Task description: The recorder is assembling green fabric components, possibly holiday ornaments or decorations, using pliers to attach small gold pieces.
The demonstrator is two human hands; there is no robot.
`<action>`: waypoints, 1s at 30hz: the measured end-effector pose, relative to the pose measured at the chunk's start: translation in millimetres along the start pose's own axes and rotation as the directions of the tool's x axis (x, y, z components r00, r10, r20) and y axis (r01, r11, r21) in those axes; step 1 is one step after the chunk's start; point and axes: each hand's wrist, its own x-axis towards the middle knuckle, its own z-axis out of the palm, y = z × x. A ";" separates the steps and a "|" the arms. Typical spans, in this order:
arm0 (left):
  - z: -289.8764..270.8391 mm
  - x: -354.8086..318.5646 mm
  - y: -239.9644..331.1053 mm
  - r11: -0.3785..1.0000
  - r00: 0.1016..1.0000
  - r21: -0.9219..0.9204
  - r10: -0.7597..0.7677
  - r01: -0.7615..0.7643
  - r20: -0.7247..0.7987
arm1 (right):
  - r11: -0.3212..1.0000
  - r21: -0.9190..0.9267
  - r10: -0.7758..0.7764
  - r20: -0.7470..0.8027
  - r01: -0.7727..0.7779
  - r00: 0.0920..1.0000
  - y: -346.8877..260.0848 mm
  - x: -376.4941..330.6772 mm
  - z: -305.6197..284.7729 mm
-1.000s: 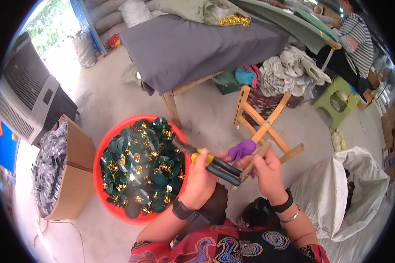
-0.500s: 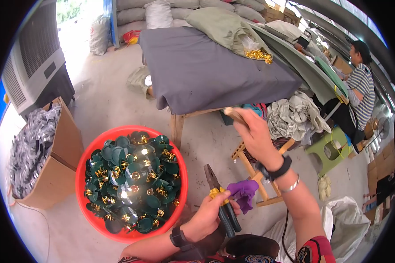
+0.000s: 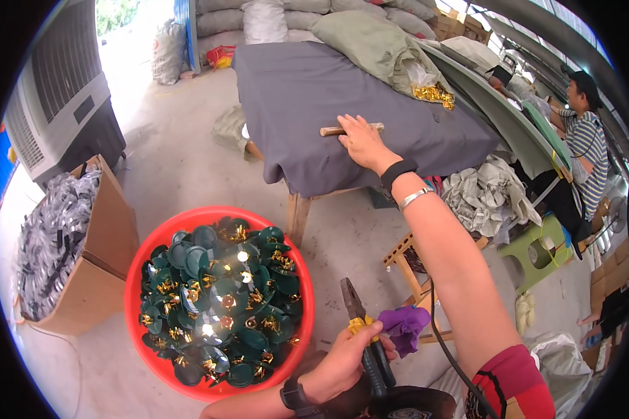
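The right hand [image 3: 364, 144] has taken the wooden stick [image 3: 332, 131] to the desk [image 3: 293, 91], away from the pliers [image 3: 353, 300]. Its fingers spread over it; I can't tell if they grip. Before the desk, the left hand [image 3: 341, 363] hugs the pliers tight.

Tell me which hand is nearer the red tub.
Left. The left hand, gripping pliers, is beside the red tub, to its right; the right hand is farther off, over the grey-covered table.
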 end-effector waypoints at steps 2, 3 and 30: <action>3.5 6.2 0.8 0.999 0.999 0.025 0.033 -0.033 0.016 | 0.990 0.110 -0.064 -0.190 0.086 0.980 19.8 -5.8 -7.4; 2.1 6.7 1.1 0.999 1.000 0.029 0.012 -0.012 0.018 | 0.992 0.103 -0.047 -0.181 0.067 0.982 8.7 -11.7 -25.7; 37.3 6.9 -69.9 0.589 0.939 0.731 0.223 -0.343 0.260 | 0.414 0.630 0.582 0.372 -0.658 0.723 -153.1 -356.8 -303.6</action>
